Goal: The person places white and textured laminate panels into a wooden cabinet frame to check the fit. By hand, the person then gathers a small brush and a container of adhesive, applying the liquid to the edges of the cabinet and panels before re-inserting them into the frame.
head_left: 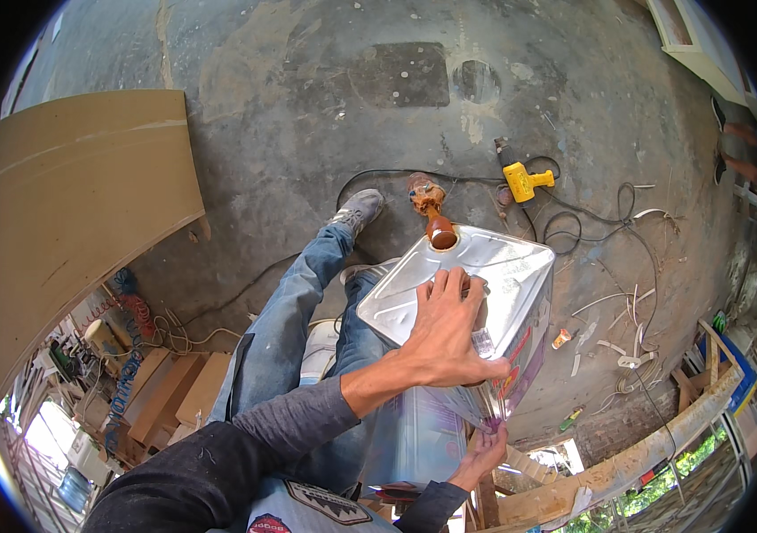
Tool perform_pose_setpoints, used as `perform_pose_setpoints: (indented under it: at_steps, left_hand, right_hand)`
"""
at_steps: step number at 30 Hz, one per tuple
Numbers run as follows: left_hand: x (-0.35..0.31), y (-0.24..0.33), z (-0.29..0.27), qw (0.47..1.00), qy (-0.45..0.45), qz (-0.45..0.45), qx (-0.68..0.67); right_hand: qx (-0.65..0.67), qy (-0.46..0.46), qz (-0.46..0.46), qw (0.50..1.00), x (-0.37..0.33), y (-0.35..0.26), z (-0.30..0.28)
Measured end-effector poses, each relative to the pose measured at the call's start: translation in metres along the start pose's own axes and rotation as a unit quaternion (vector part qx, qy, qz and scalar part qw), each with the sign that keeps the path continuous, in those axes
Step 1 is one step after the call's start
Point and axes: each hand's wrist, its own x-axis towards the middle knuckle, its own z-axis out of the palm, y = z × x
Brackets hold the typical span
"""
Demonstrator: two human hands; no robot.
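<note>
A large square metal tin (511,258) with a silvery top and printed sides is tilted away from me over my legs. Thick brown liquid (439,233) shows at its round opening and runs toward a small brown-stained container (426,190) on the floor, whose kind I cannot make out. My left hand (451,333) is closed on the tin's top, fingers curled near the middle and thumb over the near edge; whether a handle lies under the fingers is hidden. Lower down, my right hand (482,455) grips the tin's bottom corner.
A yellow heat gun or drill (525,179) lies beyond the tin, with a black cable looping rightward. White strips (631,311) litter the floor at right. A large brown board (85,222) stands at left, above cardboard boxes and hoses. Someone's legs (742,151) show at far right.
</note>
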Motion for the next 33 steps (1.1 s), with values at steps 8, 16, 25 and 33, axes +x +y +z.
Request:
perform_pose_setpoints:
  at_steps: [8, 16, 25, 33]
  left_hand:
    - [0.0008, 0.0001, -0.0020, 1.000, -0.012, -0.004, -0.001]
    - [0.0017, -0.0020, -0.0010, 1.000, -0.019, -0.010, 0.000]
    - [0.0026, -0.0024, -0.0019, 1.000, -0.019, -0.009, -0.001]
    - [0.0035, -0.0037, 0.0003, 1.000, -0.010, -0.004, 0.005]
  right_hand:
    - [-0.001, -0.007, -0.012, 1.000, -0.0035, -0.0005, 0.0012]
    - [-0.001, -0.006, -0.012, 1.000, -0.0033, 0.0003, 0.0009]
    - [0.008, 0.005, -0.011, 1.000, -0.0016, 0.0047, 0.0014]
    - [0.002, 0.001, -0.004, 1.000, -0.0016, 0.0038, 0.0034]
